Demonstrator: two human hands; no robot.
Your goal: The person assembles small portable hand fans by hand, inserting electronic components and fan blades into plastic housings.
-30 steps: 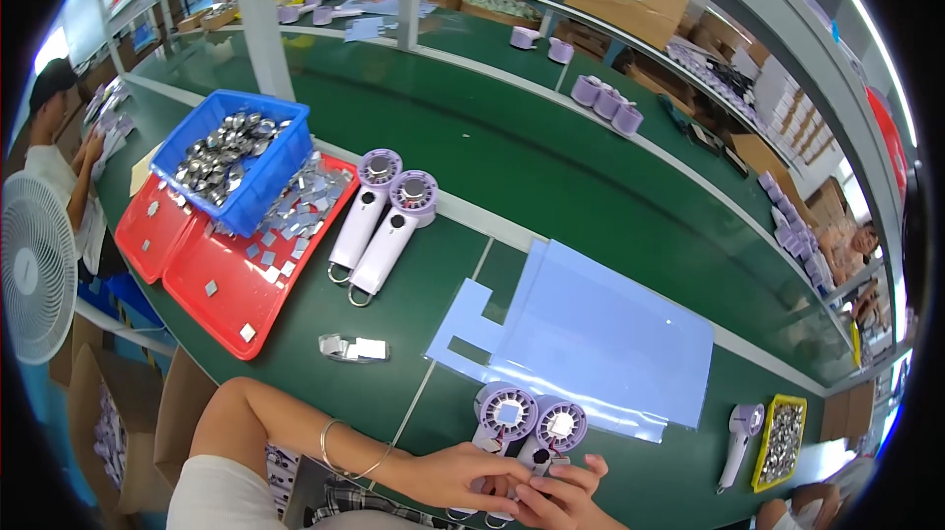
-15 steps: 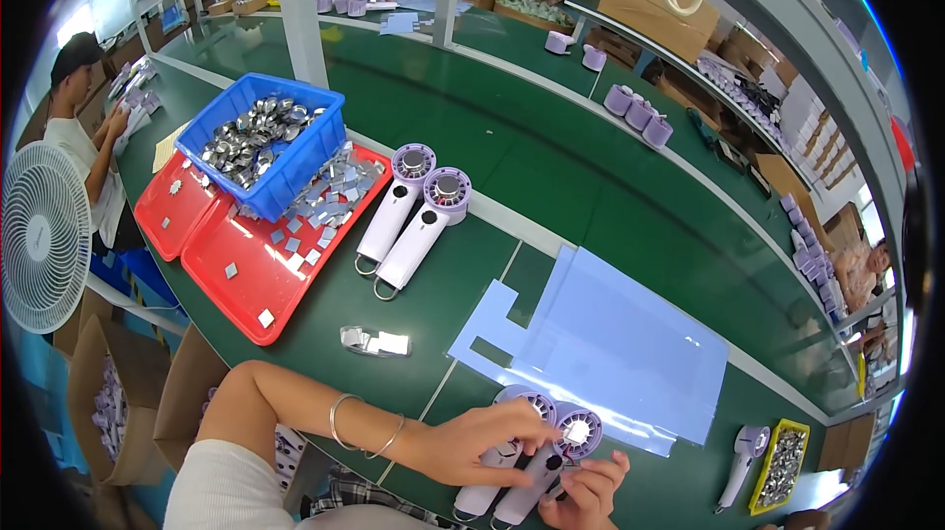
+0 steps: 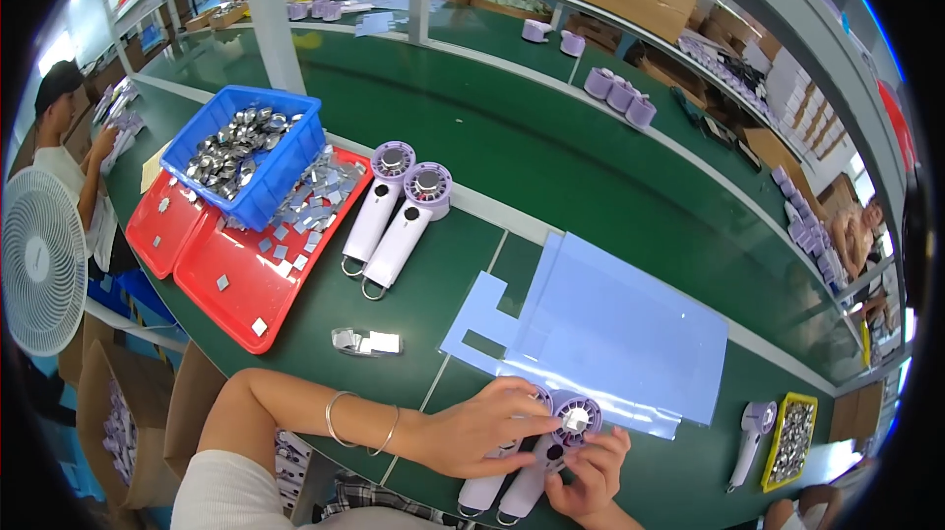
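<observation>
Two pale purple handheld fans lie side by side at the table's near edge under my hands. The right-hand handheld fan (image 3: 532,484) has a small silvery-white square (image 3: 576,419) at the middle of its round head. My left hand (image 3: 472,435) reaches over both, fingers stretched and thumb apart; its fingertips touch the fan head beside the square. The left-hand fan (image 3: 482,493) is partly covered by that hand. On the other side, my right hand (image 3: 591,476) has its fingers curled against the neck of the right-hand fan.
Blue plastic sheets (image 3: 620,333) lie beyond my hands. Two more fans (image 3: 399,245) rest beside red trays (image 3: 231,309) and a blue bin (image 3: 285,171) of metal discs. A clear packet (image 3: 366,342) lies nearer. One fan (image 3: 753,441) and a yellow tray (image 3: 768,466) stand right.
The view has shifted slightly. My left fingertips have moved closer to the square on the fan head. My right hand stays at the same fan.
</observation>
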